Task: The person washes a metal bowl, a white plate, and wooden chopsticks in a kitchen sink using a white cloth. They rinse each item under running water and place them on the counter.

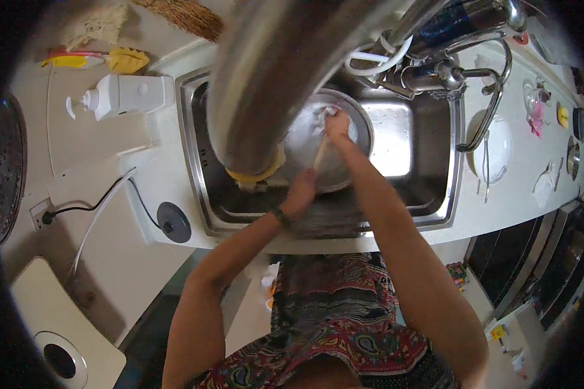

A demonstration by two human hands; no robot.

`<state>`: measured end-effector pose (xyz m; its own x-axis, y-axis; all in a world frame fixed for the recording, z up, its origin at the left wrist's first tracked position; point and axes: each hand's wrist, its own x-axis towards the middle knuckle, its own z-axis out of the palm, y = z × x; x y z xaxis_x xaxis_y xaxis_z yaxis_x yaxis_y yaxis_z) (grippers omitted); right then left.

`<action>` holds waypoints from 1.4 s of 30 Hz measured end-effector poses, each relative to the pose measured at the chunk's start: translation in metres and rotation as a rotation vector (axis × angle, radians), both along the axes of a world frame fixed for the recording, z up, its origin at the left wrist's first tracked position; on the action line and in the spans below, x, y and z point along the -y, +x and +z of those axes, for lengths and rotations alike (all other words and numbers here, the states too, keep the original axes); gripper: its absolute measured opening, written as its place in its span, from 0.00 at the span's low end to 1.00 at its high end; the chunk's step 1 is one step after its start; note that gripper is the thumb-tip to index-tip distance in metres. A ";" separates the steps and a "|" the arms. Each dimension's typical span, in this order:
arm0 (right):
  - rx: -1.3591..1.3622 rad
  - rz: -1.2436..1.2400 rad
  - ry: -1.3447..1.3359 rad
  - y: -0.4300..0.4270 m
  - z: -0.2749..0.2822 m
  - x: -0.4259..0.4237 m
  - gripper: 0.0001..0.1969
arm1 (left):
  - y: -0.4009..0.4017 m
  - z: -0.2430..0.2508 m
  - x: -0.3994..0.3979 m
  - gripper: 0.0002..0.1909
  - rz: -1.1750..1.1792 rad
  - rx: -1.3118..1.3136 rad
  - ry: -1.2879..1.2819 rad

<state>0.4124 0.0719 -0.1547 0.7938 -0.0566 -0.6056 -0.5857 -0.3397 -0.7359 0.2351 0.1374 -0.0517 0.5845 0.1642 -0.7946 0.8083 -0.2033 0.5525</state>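
In the steel sink point(394, 194) sits a round metal pan point(362, 121) with what looks like water or suds in it. My left hand point(301, 188) grips the near end of a pale, slender stick-like utensil point(322, 151), probably wooden. Over the pan, my right hand point(338, 123) is closed around a whitish crumpled scrubber or cloth point(325, 113), at the far end of the utensil. Whether the scrubber wraps that end is hidden by my fingers. A large blurred metal spout point(267, 97) covers the pan's left side.
A white pump bottle point(134, 96) lies left of the sink, near a dark round kettle base point(173, 222) with its cord. At the right stand a tap point(433, 75) and a white plate point(499, 150) with thin utensils on it. A brush point(185, 17) is at the back.
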 end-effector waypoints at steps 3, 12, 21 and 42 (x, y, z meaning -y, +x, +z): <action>0.694 0.404 -0.466 -0.004 -0.010 0.018 0.13 | -0.019 0.019 -0.027 0.16 -0.808 0.639 0.529; 0.016 -0.196 0.542 -0.097 -0.030 0.011 0.15 | 0.019 -0.035 0.005 0.09 -0.048 0.318 0.258; -0.107 -0.086 0.482 -0.087 0.038 -0.021 0.10 | -0.003 -0.039 -0.018 0.12 0.287 0.140 0.007; -0.194 -0.273 0.346 -0.055 0.060 -0.022 0.12 | -0.016 -0.003 -0.020 0.12 -0.291 0.449 0.407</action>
